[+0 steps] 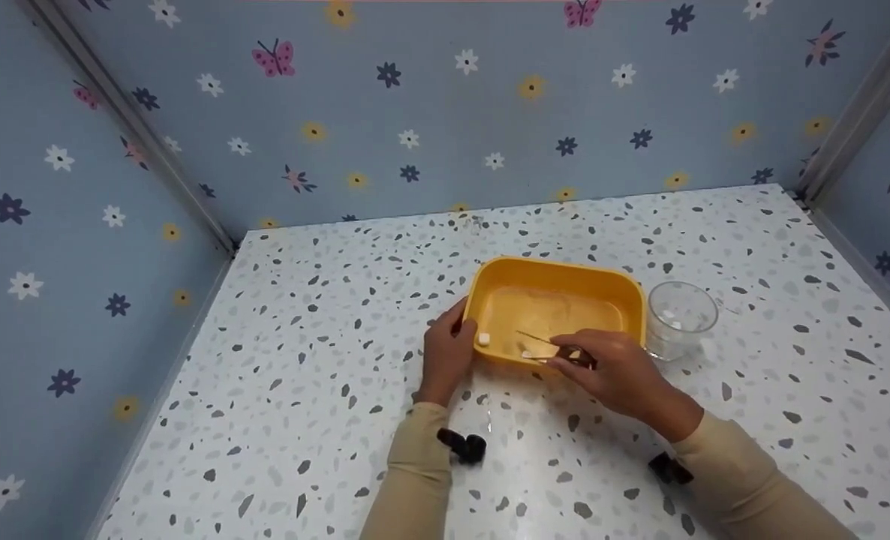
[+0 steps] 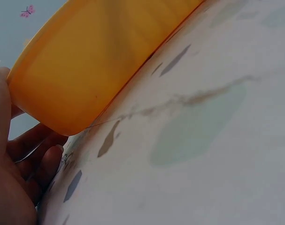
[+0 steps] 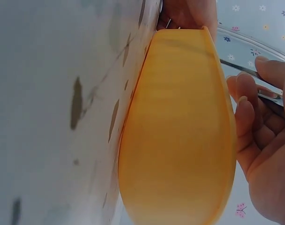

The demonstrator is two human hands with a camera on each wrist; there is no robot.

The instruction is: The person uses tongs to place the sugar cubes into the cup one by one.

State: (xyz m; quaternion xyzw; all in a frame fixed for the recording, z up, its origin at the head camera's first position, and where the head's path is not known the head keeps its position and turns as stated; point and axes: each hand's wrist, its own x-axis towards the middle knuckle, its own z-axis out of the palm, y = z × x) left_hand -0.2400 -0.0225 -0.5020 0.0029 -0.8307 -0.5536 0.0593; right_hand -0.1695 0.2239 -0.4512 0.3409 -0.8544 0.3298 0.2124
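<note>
A yellow plastic tub (image 1: pixel 557 264) stands on the speckled table, its inside facing up in the head view. My left hand (image 1: pixel 447 352) grips its left end, with the thumb at the rim and the fingers bent round the lower corner (image 2: pixel 41 145) in the left wrist view. My right hand (image 1: pixel 614 371) pinches metal tweezers (image 1: pixel 536 337) over the tub's near wall, their arms spread apart and pointing left. One small white cube (image 1: pixel 483 339) lies in the near left corner. Another white piece (image 1: pixel 526 354) shows by the lower tweezer tip, partly hidden.
A clear drinking glass (image 1: pixel 683 307) stands just right of the tub, with small whitish pieces inside. Flower-patterned walls (image 1: pixel 430 105) close in the table (image 1: pixel 325 315) at the back and both sides. A black strap piece (image 1: pixel 464 446) is on each wrist.
</note>
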